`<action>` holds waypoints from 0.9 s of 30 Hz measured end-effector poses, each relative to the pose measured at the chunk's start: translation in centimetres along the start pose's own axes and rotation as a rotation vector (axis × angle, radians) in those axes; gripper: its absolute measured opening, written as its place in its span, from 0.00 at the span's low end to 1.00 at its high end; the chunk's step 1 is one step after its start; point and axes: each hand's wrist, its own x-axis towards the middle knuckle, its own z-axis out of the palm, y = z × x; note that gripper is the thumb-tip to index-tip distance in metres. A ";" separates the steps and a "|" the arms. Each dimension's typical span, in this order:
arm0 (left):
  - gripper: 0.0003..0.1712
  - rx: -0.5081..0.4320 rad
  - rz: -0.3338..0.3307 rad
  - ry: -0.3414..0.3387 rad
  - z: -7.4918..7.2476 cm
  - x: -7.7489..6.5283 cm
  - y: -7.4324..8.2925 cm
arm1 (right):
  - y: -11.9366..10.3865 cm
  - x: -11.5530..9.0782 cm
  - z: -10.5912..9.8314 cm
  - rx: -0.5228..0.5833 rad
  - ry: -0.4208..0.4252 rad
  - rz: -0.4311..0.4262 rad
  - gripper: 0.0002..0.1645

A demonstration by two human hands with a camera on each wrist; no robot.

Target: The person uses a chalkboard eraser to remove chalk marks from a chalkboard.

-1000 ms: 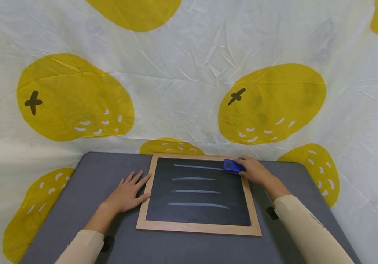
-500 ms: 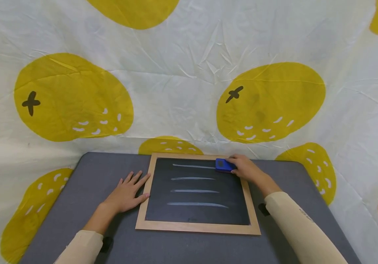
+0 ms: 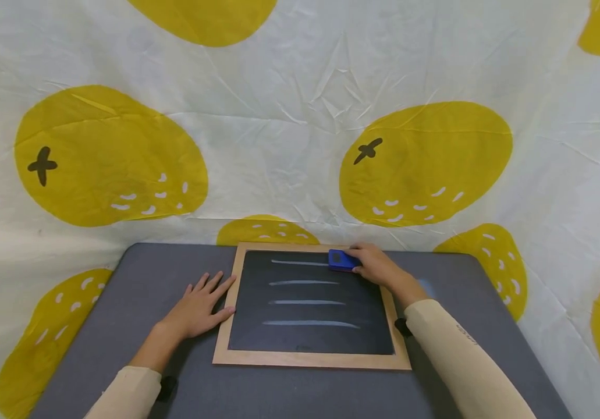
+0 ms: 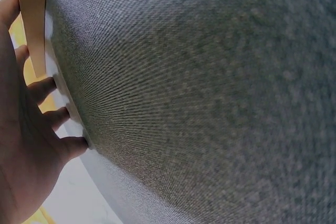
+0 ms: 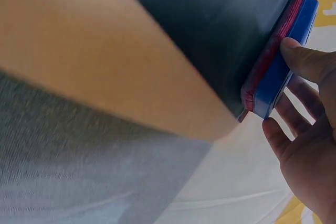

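A wood-framed chalkboard (image 3: 310, 340) lies on the grey table, with several pale horizontal chalk lines across it. My right hand (image 3: 378, 267) grips a blue board eraser (image 3: 343, 261) near the board's top edge, over the right end of the uppermost chalk line (image 3: 300, 263). In the right wrist view, the thumb and fingers hold the blue eraser body (image 5: 283, 51), and its red felt side faces the dark board. My left hand (image 3: 195, 308) lies spread at the board's left side, thumb and index fingertip on the wooden frame (image 3: 224, 334), the other fingers on the table.
The grey table (image 3: 258, 396) runs beyond the frame on all sides and has rounded back corners. Behind it hangs a white cloth (image 3: 268, 169) printed with large yellow fruit shapes.
My right hand has slid the eraser leftward along the top chalk line, which now shows shorter on its right. The left hand keeps its place at the frame.
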 end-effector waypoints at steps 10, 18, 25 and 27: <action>0.46 0.008 0.013 0.024 0.0 -0.2 -0.2 | -1.7 1.7 0.6 0.008 -0.010 -0.024 0.31; 0.46 0.008 0.012 0.018 0.1 -0.2 -0.1 | -3.6 2.9 0.8 0.008 -0.030 -0.054 0.32; 0.46 0.011 0.014 0.021 0.1 -0.1 0.0 | -5.0 4.5 1.7 0.008 -0.032 -0.060 0.33; 0.46 0.008 0.012 0.019 0.1 0.0 0.0 | -5.5 5.0 1.9 0.016 -0.033 -0.062 0.34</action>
